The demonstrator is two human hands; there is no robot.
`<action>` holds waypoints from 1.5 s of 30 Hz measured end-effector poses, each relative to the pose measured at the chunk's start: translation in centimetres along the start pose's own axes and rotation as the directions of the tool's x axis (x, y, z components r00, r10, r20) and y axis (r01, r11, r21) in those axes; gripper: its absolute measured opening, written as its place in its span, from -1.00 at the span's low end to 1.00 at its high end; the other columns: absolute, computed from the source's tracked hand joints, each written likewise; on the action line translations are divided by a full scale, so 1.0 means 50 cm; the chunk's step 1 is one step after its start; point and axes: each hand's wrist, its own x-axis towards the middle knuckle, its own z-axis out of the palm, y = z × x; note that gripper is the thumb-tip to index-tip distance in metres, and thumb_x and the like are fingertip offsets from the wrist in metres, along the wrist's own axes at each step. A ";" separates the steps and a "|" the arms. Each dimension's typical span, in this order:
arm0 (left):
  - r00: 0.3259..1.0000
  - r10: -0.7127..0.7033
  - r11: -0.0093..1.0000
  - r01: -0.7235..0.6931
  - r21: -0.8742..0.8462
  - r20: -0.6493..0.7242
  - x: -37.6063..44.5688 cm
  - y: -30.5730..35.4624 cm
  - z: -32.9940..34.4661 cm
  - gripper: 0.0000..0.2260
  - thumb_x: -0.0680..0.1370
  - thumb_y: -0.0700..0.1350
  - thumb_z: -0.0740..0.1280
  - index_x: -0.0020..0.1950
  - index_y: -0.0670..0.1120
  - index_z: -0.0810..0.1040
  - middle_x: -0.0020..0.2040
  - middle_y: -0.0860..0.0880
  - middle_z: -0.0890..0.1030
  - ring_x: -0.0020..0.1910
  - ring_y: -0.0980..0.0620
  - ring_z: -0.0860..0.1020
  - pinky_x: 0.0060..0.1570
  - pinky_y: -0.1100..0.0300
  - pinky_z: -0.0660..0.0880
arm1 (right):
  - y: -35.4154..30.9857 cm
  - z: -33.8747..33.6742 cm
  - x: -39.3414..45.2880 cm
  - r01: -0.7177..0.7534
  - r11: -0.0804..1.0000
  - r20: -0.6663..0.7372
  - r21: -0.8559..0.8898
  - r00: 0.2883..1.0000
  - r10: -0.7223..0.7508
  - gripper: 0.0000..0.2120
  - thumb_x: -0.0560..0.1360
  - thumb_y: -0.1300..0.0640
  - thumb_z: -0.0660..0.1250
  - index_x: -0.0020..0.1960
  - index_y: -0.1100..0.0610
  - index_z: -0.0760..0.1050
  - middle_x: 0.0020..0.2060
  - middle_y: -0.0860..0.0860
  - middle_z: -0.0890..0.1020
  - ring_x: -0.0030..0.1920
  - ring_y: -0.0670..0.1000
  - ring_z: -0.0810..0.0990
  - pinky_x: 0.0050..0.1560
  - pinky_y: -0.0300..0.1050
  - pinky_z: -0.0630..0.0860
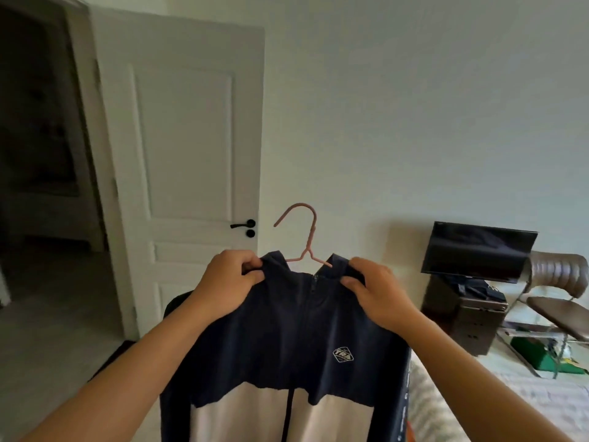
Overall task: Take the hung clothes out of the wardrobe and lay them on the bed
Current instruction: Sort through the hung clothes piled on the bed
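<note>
left hand [228,282]: my fingers curled, pinching jacket's left collar
right hand [377,290]: fingers curled, pinching right collar
jacket [287,339]: navy over white, zipped, held up in front of me, hanging below both hands
hanger [302,237]: pink, inside jacket, hook sticking up between my hands
bed [510,406]: lower right, beside jacket

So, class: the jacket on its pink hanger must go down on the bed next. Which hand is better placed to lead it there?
The right hand, probably. It grips the jacket at its right shoulder, on the side where the bed shows. The left hand grips the other shoulder, on the door side. The hanger is still inside the jacket.
</note>
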 end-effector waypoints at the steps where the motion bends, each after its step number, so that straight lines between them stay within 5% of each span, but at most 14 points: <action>1: 1.000 -0.013 1.000 0.013 0.012 -0.019 -0.015 -0.018 -0.033 -0.91 0.51 -0.17 0.42 -0.10 0.02 0.64 -0.15 0.12 0.65 -0.12 0.18 0.58 -0.06 0.30 0.43 | -0.032 0.018 0.010 0.023 1.000 0.013 0.015 1.000 -0.024 -0.89 0.59 0.09 0.27 -0.07 0.10 0.49 -0.21 -0.06 0.58 -0.17 -0.04 0.52 -0.10 -0.02 0.49; 8: 0.977 -0.107 0.987 0.127 0.099 -0.182 -0.123 -0.128 -0.247 -0.92 0.53 -0.17 0.41 -0.03 -0.02 0.66 -0.14 0.13 0.64 -0.12 0.22 0.57 -0.13 0.36 0.39 | -0.251 0.138 0.077 0.201 0.967 0.083 0.156 0.973 -0.215 -0.86 0.58 0.10 0.28 -0.14 0.10 0.46 -0.27 -0.11 0.55 -0.23 -0.14 0.50 -0.23 -0.24 0.36; 16: 0.882 -0.255 0.925 0.341 0.165 -0.396 -0.235 -0.227 -0.434 -0.91 0.53 -0.14 0.40 -0.01 0.00 0.66 -0.12 0.12 0.63 -0.09 0.18 0.57 -0.02 0.19 0.48 | -0.476 0.274 0.147 0.373 0.873 0.139 0.313 0.892 -0.431 -0.84 0.57 0.14 0.30 -0.18 0.03 0.44 -0.30 -0.13 0.54 -0.24 -0.14 0.50 -0.21 -0.17 0.42; 23: 0.782 -0.317 0.860 0.476 0.186 -0.537 -0.301 -0.312 -0.566 -0.89 0.52 -0.17 0.41 -0.12 0.05 0.63 -0.18 0.10 0.63 -0.16 0.15 0.57 -0.12 0.25 0.45 | -0.652 0.400 0.227 0.532 0.741 0.157 0.411 0.759 -0.632 -0.67 0.58 0.15 0.30 -0.27 -0.13 0.30 -0.34 -0.18 0.46 -0.28 -0.19 0.43 -0.27 -0.25 0.30; 30: 0.671 -0.340 0.796 0.578 0.178 -0.658 -0.344 -0.387 -0.704 -0.83 0.51 -0.20 0.42 -0.18 0.08 0.59 -0.22 0.15 0.61 -0.23 0.21 0.55 -0.19 0.34 0.38 | -0.832 0.505 0.312 0.637 0.599 0.158 0.485 0.610 -0.776 -0.83 0.58 0.06 0.29 -0.18 0.01 0.43 -0.29 -0.12 0.53 -0.24 -0.12 0.49 -0.18 -0.04 0.46; 40: 0.536 -0.303 0.709 0.679 0.190 -0.788 -0.433 -0.482 -0.899 -0.80 0.53 -0.25 0.38 -0.20 0.05 0.57 -0.19 0.09 0.64 -0.12 0.08 0.60 0.00 -0.01 0.56 | -1.096 0.587 0.333 0.677 0.424 0.122 0.601 0.446 -0.887 -0.73 0.54 0.02 0.34 -0.31 -0.02 0.40 -0.39 -0.06 0.53 -0.33 -0.03 0.51 -0.23 0.08 0.49; 45: 0.525 -0.278 0.679 0.700 0.222 -0.805 -0.488 -0.539 -1.025 -0.79 0.53 -0.25 0.38 -0.21 0.05 0.55 -0.18 0.08 0.63 -0.11 0.07 0.60 0.02 -0.04 0.56 | -1.243 0.614 0.320 0.705 0.401 0.113 0.586 0.418 -0.901 -0.64 0.53 0.02 0.37 -0.39 -0.04 0.33 -0.47 -0.07 0.44 -0.40 -0.05 0.44 -0.31 -0.05 0.39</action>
